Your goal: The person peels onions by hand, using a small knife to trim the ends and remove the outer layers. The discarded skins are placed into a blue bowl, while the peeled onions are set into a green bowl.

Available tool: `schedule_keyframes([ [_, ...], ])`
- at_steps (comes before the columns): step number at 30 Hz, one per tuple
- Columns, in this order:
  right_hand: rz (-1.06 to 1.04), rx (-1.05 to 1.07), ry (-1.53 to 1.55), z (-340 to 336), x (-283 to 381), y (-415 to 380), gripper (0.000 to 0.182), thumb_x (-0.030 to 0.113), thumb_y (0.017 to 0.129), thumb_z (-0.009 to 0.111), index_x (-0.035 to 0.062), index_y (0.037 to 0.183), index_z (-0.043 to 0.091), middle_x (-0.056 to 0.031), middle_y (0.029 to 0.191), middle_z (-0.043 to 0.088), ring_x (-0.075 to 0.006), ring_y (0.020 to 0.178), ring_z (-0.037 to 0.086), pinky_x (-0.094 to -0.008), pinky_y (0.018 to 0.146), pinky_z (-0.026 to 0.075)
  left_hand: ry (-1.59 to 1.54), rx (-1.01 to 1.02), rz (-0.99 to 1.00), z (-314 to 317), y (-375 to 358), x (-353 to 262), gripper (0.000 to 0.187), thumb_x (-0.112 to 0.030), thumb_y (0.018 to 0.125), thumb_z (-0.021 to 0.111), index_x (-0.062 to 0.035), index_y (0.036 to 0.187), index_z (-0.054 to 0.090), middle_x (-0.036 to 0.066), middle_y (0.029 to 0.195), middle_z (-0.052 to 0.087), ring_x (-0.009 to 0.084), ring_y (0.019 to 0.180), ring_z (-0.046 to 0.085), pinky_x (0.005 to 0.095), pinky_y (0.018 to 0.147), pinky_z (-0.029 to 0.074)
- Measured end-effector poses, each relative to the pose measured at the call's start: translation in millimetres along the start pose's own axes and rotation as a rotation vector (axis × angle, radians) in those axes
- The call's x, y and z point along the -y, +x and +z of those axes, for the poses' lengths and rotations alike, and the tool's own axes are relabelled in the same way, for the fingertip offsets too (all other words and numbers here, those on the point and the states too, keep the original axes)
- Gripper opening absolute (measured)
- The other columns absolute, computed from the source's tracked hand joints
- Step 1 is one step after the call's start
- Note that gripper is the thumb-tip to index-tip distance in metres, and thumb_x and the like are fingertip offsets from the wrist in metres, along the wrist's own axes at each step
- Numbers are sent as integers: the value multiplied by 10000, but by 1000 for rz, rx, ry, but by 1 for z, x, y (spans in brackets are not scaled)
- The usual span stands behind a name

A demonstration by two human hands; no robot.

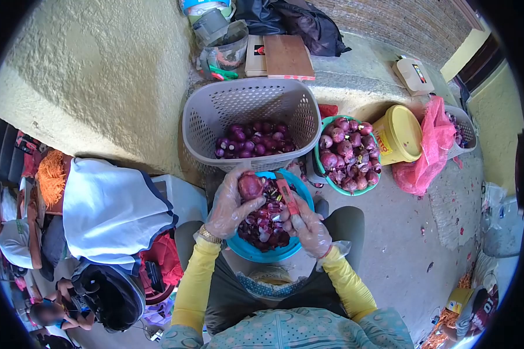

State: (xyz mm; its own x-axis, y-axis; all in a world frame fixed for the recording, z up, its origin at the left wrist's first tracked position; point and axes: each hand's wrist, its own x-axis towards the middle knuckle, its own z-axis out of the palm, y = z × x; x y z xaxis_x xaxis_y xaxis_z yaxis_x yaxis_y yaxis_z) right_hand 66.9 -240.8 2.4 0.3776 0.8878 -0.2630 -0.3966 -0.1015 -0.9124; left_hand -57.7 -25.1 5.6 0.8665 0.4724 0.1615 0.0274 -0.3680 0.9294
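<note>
My left hand [226, 200], in a clear plastic glove, is closed around a red onion [251, 186] above a blue basin [263, 256]. In my gloved right hand [310, 231] is a red-handled utility knife [286, 194], pointing up and away from me, just right of the onion. I cannot make out its blade clearly. Onion skins and trimmings [268, 230] fill the basin between my knees. Beyond it, a grey perforated basket [193, 131] holds several peeled onions [256, 139]. Unpeeled onions [349, 151] are heaped in a green basin [327, 179] to the right.
A yellow bucket [404, 134], a pink mesh bag [428, 151] and another basket [468, 136] stand at the right. A white cloth [108, 209] and a black tub [110, 299] are on my left. Other people [55, 311] sit at the lower edges. Scraps dot the floor [402, 244].
</note>
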Motion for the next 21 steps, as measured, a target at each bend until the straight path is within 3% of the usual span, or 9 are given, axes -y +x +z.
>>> schedule_keyframes([
  [4, -145, -36, -169, -1, -20, -1, 577, 46, 1062, 437, 128, 1607, 265, -8, 1058, 554, -71, 795, 488, -208, 694, 437, -108, -26, -122, 10, -16, -4, 768, -202, 875, 793, 0, 1480, 364, 189, 1347, 518, 289, 1259, 529, 403, 1115, 396],
  [9, -117, -80, -170, 3, -21, 2, 529, 52, 1059, 448, 101, 1572, 323, 2, 1014, 535, -70, 779, 465, -206, 677, 433, 288, 4, -60, 13, -12, 11, 815, -255, 899, 770, 19, 1504, 299, 232, 1416, 461, 361, 1307, 492, 426, 1144, 367],
  [16, -341, -241, -471, 0, -22, 11, 432, 100, 1052, 496, 6, 1470, 441, -106, 1186, 613, -168, 957, 580, -318, 917, 486, 207, -38, -49, 25, 2, 18, 808, -265, 909, 766, 19, 1500, 293, 247, 1424, 442, 372, 1336, 460, 427, 1160, 347],
  [17, -344, -266, -489, 1, -18, 11, 417, 109, 1053, 501, 0, 1454, 460, -128, 1225, 621, -185, 1002, 593, -332, 961, 477, 243, -64, -7, 26, 2, 21, 789, -290, 895, 776, -7, 1476, 322, 232, 1361, 500, 378, 1265, 503, 441, 1113, 381],
  [18, -342, -268, -486, 0, -18, 12, 417, 109, 1053, 501, 0, 1454, 460, -128, 1225, 621, -185, 1002, 593, -332, 961, 477, 278, -89, 34, 26, 3, 22, 771, -315, 881, 786, -32, 1452, 352, 217, 1299, 557, 384, 1195, 546, 455, 1066, 415],
  [21, -442, -295, -539, -1, -18, 18, 399, 121, 1054, 508, -6, 1431, 481, -149, 1223, 636, -201, 1044, 608, -328, 973, 476, 255, -52, 21, 25, 4, 21, 767, -310, 880, 790, -32, 1447, 355, 221, 1278, 566, 381, 1195, 548, 457, 1067, 415],
])
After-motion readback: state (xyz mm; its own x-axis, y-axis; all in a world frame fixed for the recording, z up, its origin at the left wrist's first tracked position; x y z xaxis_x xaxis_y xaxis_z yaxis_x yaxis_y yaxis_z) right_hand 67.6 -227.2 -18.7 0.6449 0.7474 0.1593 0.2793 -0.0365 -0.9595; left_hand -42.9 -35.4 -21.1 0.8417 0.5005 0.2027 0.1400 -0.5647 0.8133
